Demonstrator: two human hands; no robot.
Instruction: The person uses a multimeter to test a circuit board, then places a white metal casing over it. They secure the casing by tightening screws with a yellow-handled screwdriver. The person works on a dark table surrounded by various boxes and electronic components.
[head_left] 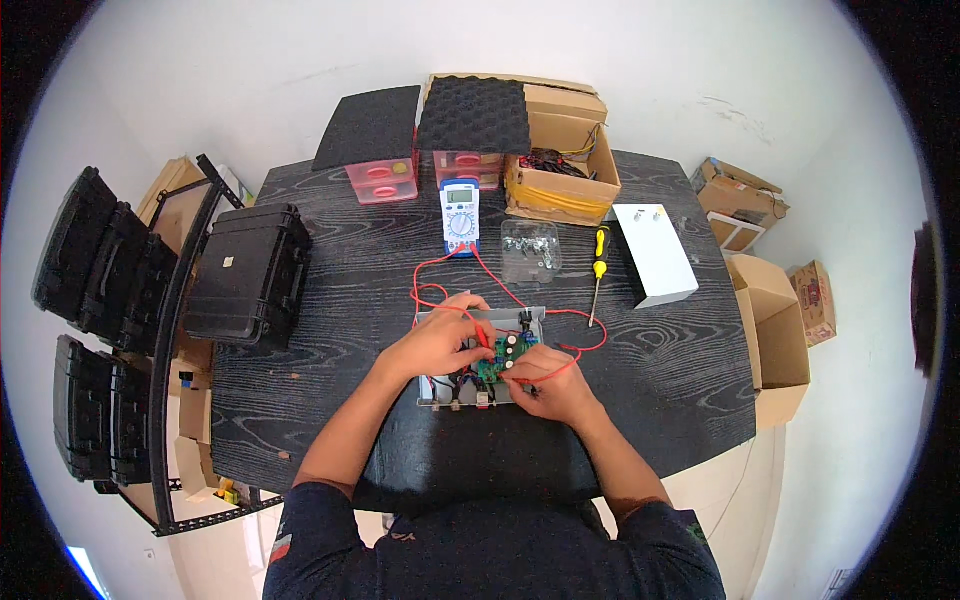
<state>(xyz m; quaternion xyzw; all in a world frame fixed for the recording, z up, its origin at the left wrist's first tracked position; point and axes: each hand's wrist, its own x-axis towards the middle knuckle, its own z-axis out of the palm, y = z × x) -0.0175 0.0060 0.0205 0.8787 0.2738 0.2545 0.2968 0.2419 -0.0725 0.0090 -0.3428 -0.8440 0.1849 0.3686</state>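
Note:
An open grey metal case (538,322) lies on the table in front of me, with a green circuit board (489,371) and wires inside it. My left hand (440,343) reaches over the case's left side and pinches a red test probe (484,337), its tip toward the board. At the board's right, my right hand (556,388) has its fingers closed round a second probe, mostly hidden; a red lead runs from it. Whether the tips touch the board I cannot tell. Both leads run to a blue and white multimeter (461,213) beyond the case.
Right of the multimeter are a clear tray of screws (530,252), a yellow-handled screwdriver (599,272), a short yellow tool (601,240) and a white metal cover (657,255). Drawers under black foam (474,112) and a cardboard box (562,195) stand behind. A black hard case (245,275) is left.

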